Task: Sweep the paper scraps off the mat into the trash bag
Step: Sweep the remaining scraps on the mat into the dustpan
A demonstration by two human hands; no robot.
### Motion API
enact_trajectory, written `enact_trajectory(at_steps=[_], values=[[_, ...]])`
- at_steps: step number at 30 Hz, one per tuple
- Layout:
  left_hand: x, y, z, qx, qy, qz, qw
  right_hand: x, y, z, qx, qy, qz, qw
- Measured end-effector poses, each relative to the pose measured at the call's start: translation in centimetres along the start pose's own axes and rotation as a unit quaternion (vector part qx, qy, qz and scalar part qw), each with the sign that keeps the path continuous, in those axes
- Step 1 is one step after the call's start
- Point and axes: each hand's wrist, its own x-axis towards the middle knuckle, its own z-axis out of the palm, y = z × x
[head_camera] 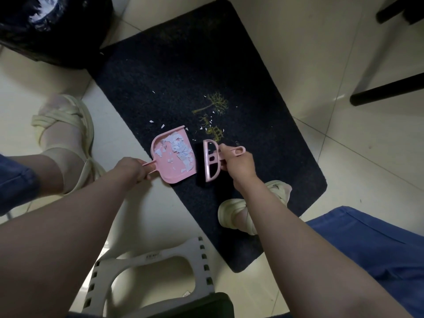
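Left hand (132, 168): fingers curled round the thin handle of a small pink plastic dustpan (176, 167). Right hand (239, 167): closed round the looped handle of a pink plastic hand brush with black bristles (210, 161), held just beside the pan's open edge. Most white paper scraps (180, 149) are heaped in the pan. A thin scatter is left on the dark rectangular floor mat (183, 76) beyond. The black plastic trash bag (46, 31) stands at the far left corner. Sweeping is judged mostly done, with the pan not yet emptied.

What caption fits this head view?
Left hand grips pink dustpan holding paper scraps; right hand grips brush beside it.
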Motion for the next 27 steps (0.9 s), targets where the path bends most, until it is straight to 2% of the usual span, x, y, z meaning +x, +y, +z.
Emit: enact_trajectory(at_steps=[2, 4, 7, 9, 11, 14, 18, 21, 24, 27], values=[[-0.1, 0.2, 0.0, 0.0, 0.002, -0.002, 1.0, 0.0, -0.1, -0.1, 0.035, 0.019, -0.002, 0.999], [0.1, 0.2, -0.1, -0.009, 0.002, -0.005, 1.0, 0.4, 0.0, -0.8, 0.07, 0.098, 0.013, 0.993], [0.4, 0.0, 0.1, -0.002, 0.0, -0.01, 1.0, 1.1, 0.5, -1.8, 0.109, 0.217, 0.096, 0.965], [0.4, -0.1, 0.3, 0.011, 0.0, -0.007, 1.0, 1.2, 0.9, -1.6, 0.155, 0.251, 0.156, 0.943], [0.4, -0.1, 0.3, 0.005, 0.003, -0.008, 1.0, 1.0, 1.2, -1.0, 0.183, 0.221, 0.191, 0.939], [0.3, 0.0, 0.3, 0.014, 0.003, -0.009, 1.0, 0.4, 1.1, -0.4, 0.199, 0.174, 0.177, 0.948], [0.0, 0.2, 0.3, 0.036, 0.003, -0.006, 0.999, 0.1, 1.1, -0.7, 0.217, 0.233, 0.158, 0.935], [-0.3, 0.3, 0.3, 0.044, 0.001, -0.008, 0.999, -0.4, 1.1, 0.6, 0.21, 0.203, 0.172, 0.941], [-0.1, 0.2, 0.2, 0.032, -0.001, -0.006, 0.999, -1.5, 0.7, 2.1, 0.217, 0.17, 0.146, 0.95], [0.0, 0.2, 0.1, 0.032, 0.001, -0.005, 0.999, -1.7, 0.9, 1.4, 0.214, 0.231, 0.121, 0.941]])
